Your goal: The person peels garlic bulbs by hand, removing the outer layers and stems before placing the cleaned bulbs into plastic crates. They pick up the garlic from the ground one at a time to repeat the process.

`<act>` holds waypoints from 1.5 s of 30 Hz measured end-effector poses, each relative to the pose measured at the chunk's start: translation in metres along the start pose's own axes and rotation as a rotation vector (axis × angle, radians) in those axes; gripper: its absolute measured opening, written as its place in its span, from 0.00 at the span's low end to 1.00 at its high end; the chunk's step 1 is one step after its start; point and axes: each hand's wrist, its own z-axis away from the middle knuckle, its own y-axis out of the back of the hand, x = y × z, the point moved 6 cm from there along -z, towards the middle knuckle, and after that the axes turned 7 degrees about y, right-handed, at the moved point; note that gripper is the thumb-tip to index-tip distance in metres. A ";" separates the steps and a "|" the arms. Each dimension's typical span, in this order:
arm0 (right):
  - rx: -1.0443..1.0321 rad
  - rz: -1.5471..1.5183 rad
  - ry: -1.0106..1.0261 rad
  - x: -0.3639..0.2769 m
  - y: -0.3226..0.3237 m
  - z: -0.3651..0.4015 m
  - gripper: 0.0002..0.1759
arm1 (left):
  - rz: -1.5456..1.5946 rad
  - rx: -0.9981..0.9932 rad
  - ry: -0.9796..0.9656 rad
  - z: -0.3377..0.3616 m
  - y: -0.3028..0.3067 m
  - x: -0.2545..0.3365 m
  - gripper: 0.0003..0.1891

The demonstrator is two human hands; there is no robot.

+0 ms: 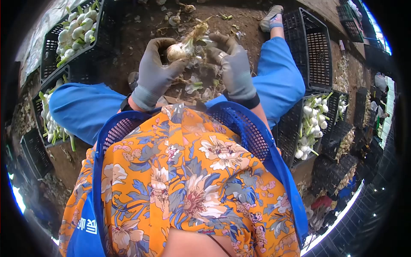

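In front of me, low over the ground, my left hand (159, 70) in a dirty grey glove is closed around a garlic bulb (175, 52). The bulb is whitish with a pinkish tint and lies between thumb and fingers. Its dry, papery stalk (198, 32) points up and to the right. My right hand (234, 64), gloved the same way, is closed at the stalk side, with thumb and fingers pinching loose pale leaves beside the bulb. The tips of the right fingers are partly hidden by these leaves.
A black crate (105, 32) of trimmed garlic stands at upper left, another crate (38, 100) below it. To the right are a black crate (319, 51) and one holding white bulbs (314, 122). Peelings (195, 85) and soil lie between my legs.
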 end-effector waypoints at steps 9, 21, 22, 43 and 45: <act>-0.039 -0.197 -0.107 0.008 -0.022 0.009 0.21 | -0.201 0.004 -0.148 0.003 -0.003 0.007 0.28; -0.104 -0.056 -0.060 0.001 -0.010 0.016 0.22 | 0.282 -0.190 0.242 -0.001 -0.021 -0.022 0.22; -0.076 -0.108 -0.077 0.012 -0.014 0.014 0.22 | 0.282 -0.197 0.243 -0.001 -0.022 -0.019 0.22; -0.010 -0.323 -0.098 0.045 -0.011 0.011 0.12 | 0.353 -0.353 0.461 0.008 -0.033 -0.024 0.23; -0.017 -0.223 -0.093 0.049 0.003 0.007 0.10 | 0.593 -0.492 0.552 0.011 -0.037 -0.023 0.23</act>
